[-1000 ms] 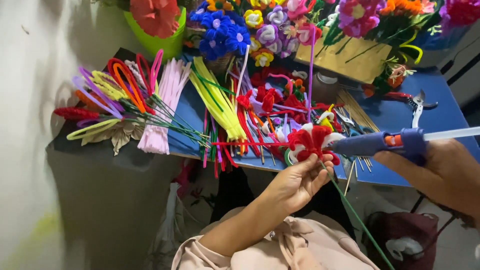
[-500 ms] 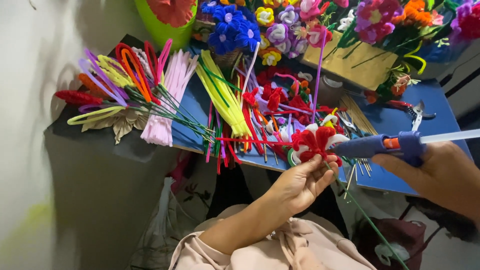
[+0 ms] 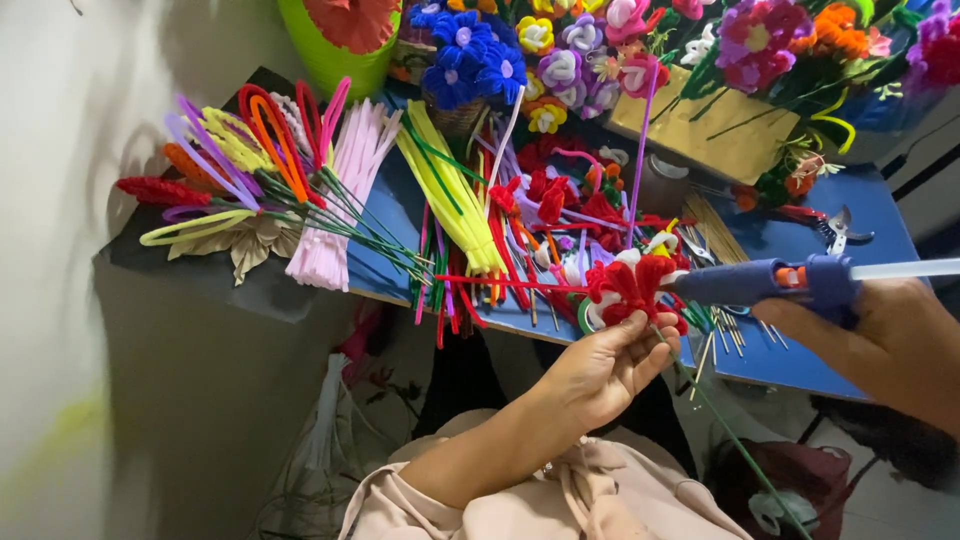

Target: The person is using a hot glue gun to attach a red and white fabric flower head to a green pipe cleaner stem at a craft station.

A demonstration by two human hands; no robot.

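Just above the near edge of the blue table (image 3: 790,365), between the two hands, a red flower (image 3: 630,290) of fuzzy wire sat at the top of a thin green stem (image 3: 735,440) that slanted down to the lower right. The left hand (image 3: 600,370) was curled about the stem right under the bloom, fingertips pinching it so the petals faced up — probably to keep the head steady and turned toward the nozzle. The right hand (image 3: 890,335) was closed round the grip of a blue glue gun (image 3: 770,282), held level with its tip touching or just beside the flower's right side; a pale glue stick (image 3: 905,269) stuck out of its back. Holding the gun sideways seemingly put the tip at the petals' base. Beyond the flower lay loose red wires (image 3: 520,285), then a yellow bundle (image 3: 455,195), a pink bundle (image 3: 335,200) and looped petals (image 3: 240,150) in orange, purple and yellow fanned out to the left — sorted by colour, likely for quick picking. Pliers (image 3: 835,228) lay on the far right of the table, near the gun. At the back stood finished bouquets (image 3: 560,60) in blue, purple and pink, a plain tan box (image 3: 715,130) holding more flowers, and a green pot (image 3: 325,50); I could make out no labels or signs on any of them. A bag (image 3: 320,450) hung below the table.
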